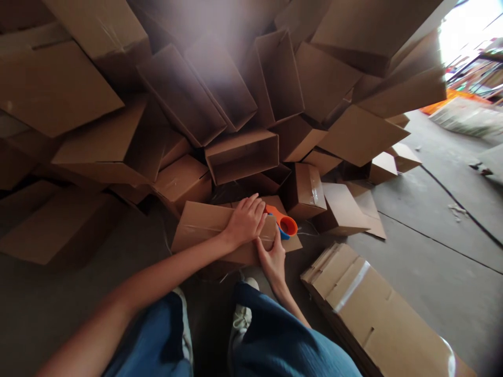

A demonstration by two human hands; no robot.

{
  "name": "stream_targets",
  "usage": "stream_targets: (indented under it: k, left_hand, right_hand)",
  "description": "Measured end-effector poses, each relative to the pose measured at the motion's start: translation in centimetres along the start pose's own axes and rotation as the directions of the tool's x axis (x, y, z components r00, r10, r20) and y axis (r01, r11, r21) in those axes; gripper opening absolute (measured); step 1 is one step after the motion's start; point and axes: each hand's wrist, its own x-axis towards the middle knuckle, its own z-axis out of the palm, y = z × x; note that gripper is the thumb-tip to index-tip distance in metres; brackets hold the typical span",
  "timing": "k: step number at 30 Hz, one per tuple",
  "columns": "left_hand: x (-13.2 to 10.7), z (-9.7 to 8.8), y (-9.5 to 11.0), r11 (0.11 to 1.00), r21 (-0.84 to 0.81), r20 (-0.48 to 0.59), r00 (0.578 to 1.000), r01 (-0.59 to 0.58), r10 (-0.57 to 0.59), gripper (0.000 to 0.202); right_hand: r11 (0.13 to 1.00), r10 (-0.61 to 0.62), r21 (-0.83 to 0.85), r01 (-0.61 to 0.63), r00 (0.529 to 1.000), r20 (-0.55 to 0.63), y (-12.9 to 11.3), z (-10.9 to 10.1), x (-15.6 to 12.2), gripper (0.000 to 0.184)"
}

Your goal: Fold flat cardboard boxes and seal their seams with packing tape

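A cardboard box with clear tape along its top sits on the floor before my feet. My left hand lies flat across the box's top near its right end, fingers stretched out. Around that end's near corner, my right hand grips the box, thumb and forefinger spread along it; its other fingers are partly hidden. Just beyond both hands is an orange and blue tape dispenser, partly covered by the box and my left fingers.
Open and closed cardboard boxes pile up ahead and to the left. At my right lies a strapped stack of flattened cartons. Grey concrete floor stretches to the right. My shoes are close to the box.
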Motion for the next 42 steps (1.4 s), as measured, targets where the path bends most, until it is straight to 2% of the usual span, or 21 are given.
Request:
stream_targets:
  k: [3,6,8,10,13,15,17,19,21,23,24,26,27,29,30,31,33,37,42]
  left_hand:
    - [0.1,-1.2,-0.4,1.0,-0.021,-0.078,0.997,-0.013,0.011,0.038]
    - [-0.1,-3.7,-1.0,0.998,-0.034,-0.202,0.977,0.062,-0.067,0.037]
    - [-0.5,-4.5,-1.4,0.991,-0.04,-0.266,0.955,0.127,-0.133,0.038]
    - [-1.1,-4.2,-1.8,0.988,-0.016,-0.236,0.96,0.151,-0.151,0.04]
    - [-1.6,-2.4,-2.0,0.992,0.057,-0.087,0.991,0.108,-0.103,0.04]
    - [-1.2,-1.8,-1.9,0.996,0.085,-0.031,0.999,0.024,-0.021,0.043]
    - [-0.4,-2.5,-2.1,0.997,0.074,-0.057,0.998,-0.021,0.025,0.046]
    - [-0.1,-4.3,-2.9,0.998,0.024,-0.16,0.986,0.061,-0.056,0.047]
    - [-0.7,-6.6,-4.5,0.973,-0.066,-0.278,0.932,0.222,-0.232,0.046]
    - [-2.4,-8.7,-6.4,0.924,-0.159,-0.295,0.876,0.348,-0.381,0.049]
    - [-3.6,-9.4,-7.3,0.882,-0.202,-0.262,0.844,0.426,-0.468,0.052]
    - [-6.0,-10.3,-8.3,0.737,-0.243,-0.106,0.738,0.631,-0.666,0.065]
    - [-7.1,-10.5,-8.4,0.663,-0.215,0.01,0.68,0.717,-0.733,0.078]
    - [-8.6,-10.5,-7.8,0.534,-0.114,0.239,0.545,0.838,-0.804,0.109]
    - [-9.0,-10.5,-7.3,0.498,-0.077,0.313,0.495,0.864,-0.811,0.122]
    - [-9.2,-10.5,-6.8,0.477,-0.047,0.341,0.463,0.878,-0.818,0.129]
    - [-9.1,-10.5,-6.1,0.473,-0.019,0.348,0.449,0.881,-0.823,0.135]
    - [-9.0,-10.6,-6.3,0.5,-0.01,0.36,0.469,0.866,-0.807,0.135]
    - [-9.5,-10.2,-6.6,0.502,-0.053,0.327,0.49,0.863,-0.808,0.115]
  right_hand:
    - [1.0,-0.001,-0.01,0.002,1.0,0.022,-0.3,-0.2,0.2,0.096]
    - [1.0,-0.007,-0.013,0.007,0.999,0.033,-0.7,-0.3,0.1,0.094]
    - [1.0,-0.011,-0.012,0.011,0.999,0.039,-0.8,-0.3,-0.1,0.094]
    - [1.0,-0.011,-0.023,0.012,0.999,0.046,-0.8,-0.3,-0.1,0.095]
    - [0.999,0.001,-0.038,0.001,0.999,0.039,-0.6,-0.2,0.0,0.099]
    - [1.0,0.003,-0.027,-0.002,1.0,0.031,-0.4,-0.2,0.0,0.101]
    - [1.0,0.007,-0.015,-0.006,0.999,0.035,-0.3,-0.3,0.0,0.101]
    - [1.0,0.011,-0.008,-0.011,0.999,0.047,-0.3,-0.4,-0.1,0.099]
    - [1.0,0.002,0.01,-0.003,0.998,0.058,-0.3,-0.6,-0.1,0.096]
    - [0.999,-0.012,0.047,0.009,0.998,0.062,-0.4,-0.7,-0.1,0.093]
    - [0.998,-0.014,0.066,0.01,0.998,0.066,-0.4,-0.7,0.0,0.091]
    - [0.995,-0.005,0.105,-0.003,0.997,0.08,-0.6,-0.7,0.1,0.089]
    - [0.991,-0.002,0.13,-0.01,0.996,0.09,-0.6,-0.6,0.2,0.089]
    - [0.981,-0.007,0.193,-0.014,0.994,0.106,-0.7,-0.5,0.3,0.089]
    - [0.973,-0.013,0.229,-0.013,0.994,0.113,-0.8,-0.4,0.3,0.089]
    - [0.964,-0.022,0.265,-0.011,0.992,0.12,-0.8,-0.3,0.4,0.089]
    - [0.947,-0.034,0.32,-0.011,0.99,0.136,-0.6,-0.2,0.4,0.089]
    - [0.946,-0.058,0.323,0.013,0.99,0.13,0.2,-0.1,0.7,0.084]
    - [0.958,-0.036,0.286,0.005,0.994,0.102,1.2,0.0,1.0,0.083]
